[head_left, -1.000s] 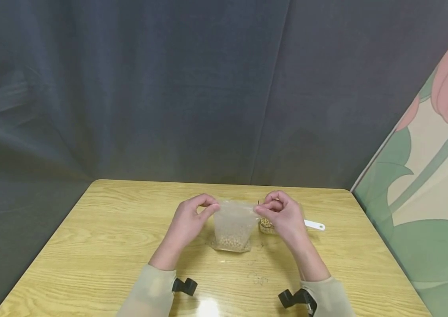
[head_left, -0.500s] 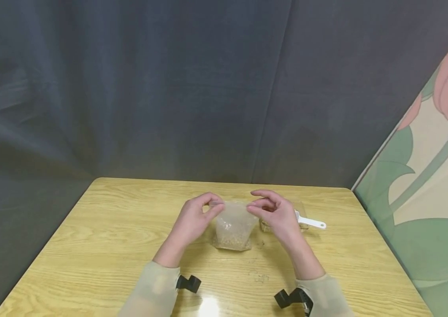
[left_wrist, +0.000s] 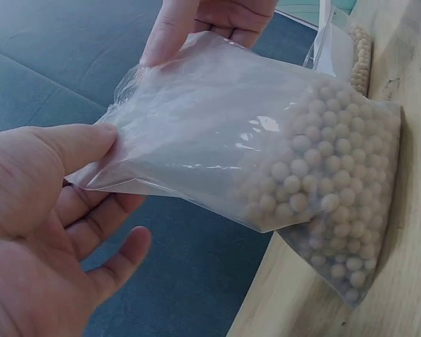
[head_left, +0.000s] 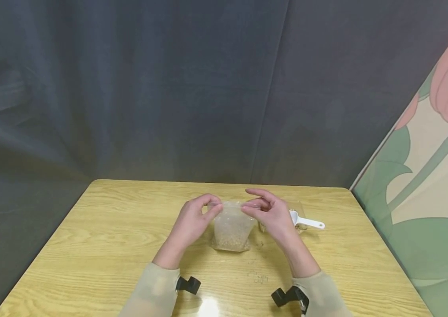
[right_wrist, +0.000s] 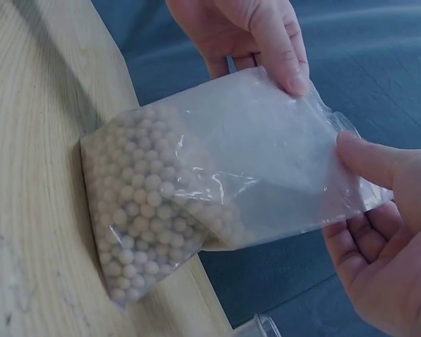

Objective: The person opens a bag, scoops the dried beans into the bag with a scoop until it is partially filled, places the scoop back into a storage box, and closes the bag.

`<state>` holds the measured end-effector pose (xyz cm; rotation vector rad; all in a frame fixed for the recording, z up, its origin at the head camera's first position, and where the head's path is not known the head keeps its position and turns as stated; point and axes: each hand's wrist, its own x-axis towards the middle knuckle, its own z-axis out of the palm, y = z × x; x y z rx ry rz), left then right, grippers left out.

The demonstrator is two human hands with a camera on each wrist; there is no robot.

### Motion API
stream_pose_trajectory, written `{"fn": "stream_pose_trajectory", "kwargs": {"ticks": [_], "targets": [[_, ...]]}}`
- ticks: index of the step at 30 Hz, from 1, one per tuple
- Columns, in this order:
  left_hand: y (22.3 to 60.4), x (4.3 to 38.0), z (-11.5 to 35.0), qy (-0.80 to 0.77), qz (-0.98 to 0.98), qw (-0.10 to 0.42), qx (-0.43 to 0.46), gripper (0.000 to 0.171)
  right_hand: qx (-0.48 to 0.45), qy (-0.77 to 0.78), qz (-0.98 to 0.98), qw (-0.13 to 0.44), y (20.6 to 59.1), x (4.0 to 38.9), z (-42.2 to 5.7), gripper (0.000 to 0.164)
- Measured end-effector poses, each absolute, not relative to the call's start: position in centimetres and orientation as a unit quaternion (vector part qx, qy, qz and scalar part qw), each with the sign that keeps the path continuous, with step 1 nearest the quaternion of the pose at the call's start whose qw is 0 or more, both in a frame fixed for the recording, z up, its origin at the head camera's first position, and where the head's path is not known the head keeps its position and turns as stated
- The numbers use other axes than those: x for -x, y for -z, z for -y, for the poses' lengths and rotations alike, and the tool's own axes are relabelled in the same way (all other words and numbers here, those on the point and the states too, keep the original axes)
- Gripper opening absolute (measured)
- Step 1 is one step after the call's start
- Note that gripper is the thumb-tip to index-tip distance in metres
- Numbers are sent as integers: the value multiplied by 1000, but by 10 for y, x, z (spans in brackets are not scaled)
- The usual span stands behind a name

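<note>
A clear plastic bag (head_left: 232, 229) stands on the table, its lower part filled with small round beige balls (right_wrist: 137, 203). My left hand (head_left: 193, 220) pinches the top edge near the left corner between thumb and fingers. On the same edge, further right, my right hand (head_left: 274, 220) pinches the plastic, its index finger lifted in the head view. Between the two hands the upper part of the bag (left_wrist: 189, 119) is flat and holds no balls. Both wrist views show the thumbs pressing on the near side of the film.
Behind my right hand sits a clear container (head_left: 300, 207) with more of the balls (left_wrist: 362, 60). A white scoop (head_left: 311, 223) rests in it, handle pointing right. The wooden table (head_left: 101, 246) ends at a dark curtain (head_left: 176, 110).
My right hand has slid left along the bag's top edge, and its index finger has lifted. More of the scoop shows now. The left hand has barely moved.
</note>
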<state>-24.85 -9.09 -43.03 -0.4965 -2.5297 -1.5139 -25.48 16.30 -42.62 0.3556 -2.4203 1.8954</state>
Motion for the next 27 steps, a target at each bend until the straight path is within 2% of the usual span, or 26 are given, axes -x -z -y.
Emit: {"fn": "stream_pose_trajectory", "kwargs": {"ticks": [7,15,22,27], "targets": [[430,251,89,501,845,57,179,14,-130,-601,788,36,424,256,-158,42],[429,252,86,496,843,87,188,12,-133,-615,777,17,423,259,-152,52],[428,251,83,492,846,81,189,14,-137,-618,774,19,422,260,-149,47],[430,252,80,494,845,84,189,9,-145,-621,770,6,423,261,-148,55]]}}
